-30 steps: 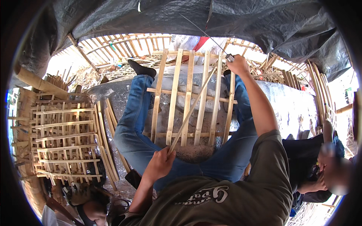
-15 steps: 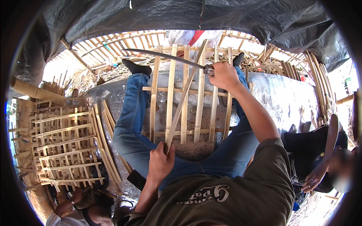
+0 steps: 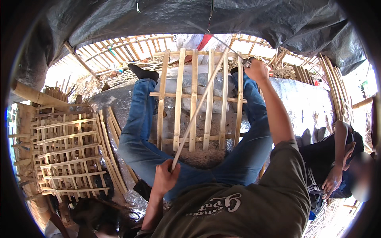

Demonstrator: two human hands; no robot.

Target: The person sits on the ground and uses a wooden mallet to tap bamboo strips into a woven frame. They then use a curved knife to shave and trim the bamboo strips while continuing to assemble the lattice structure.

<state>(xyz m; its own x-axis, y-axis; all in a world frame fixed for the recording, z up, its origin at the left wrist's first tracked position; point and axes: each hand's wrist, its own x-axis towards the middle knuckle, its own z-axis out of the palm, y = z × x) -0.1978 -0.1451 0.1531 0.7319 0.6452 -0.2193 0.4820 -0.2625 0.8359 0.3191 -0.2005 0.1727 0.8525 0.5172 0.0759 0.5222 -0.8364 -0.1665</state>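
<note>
I sit with my legs in blue jeans spread on the ground. A bamboo lattice panel (image 3: 178,95) lies between them. My left hand (image 3: 166,177) grips the near end of a long thin bamboo strip (image 3: 198,105), which slants up across the panel toward my right hand. My right hand (image 3: 256,70) is raised at the panel's far right corner, closed on the handle of a long knife (image 3: 222,43). The thin blade points up and to the left, just above the strip's far tip.
A stack of finished bamboo lattice panels (image 3: 67,154) lies at my left. Another person (image 3: 337,166) crouches at the right, and someone with dark hair (image 3: 99,214) is at the lower left. A dark tarp (image 3: 198,16) hangs overhead; bamboo poles (image 3: 333,83) lean beyond.
My right hand swung the knife down and left across the panel's top, then lifted back up to the right. My left hand stayed on the strip's near end.
</note>
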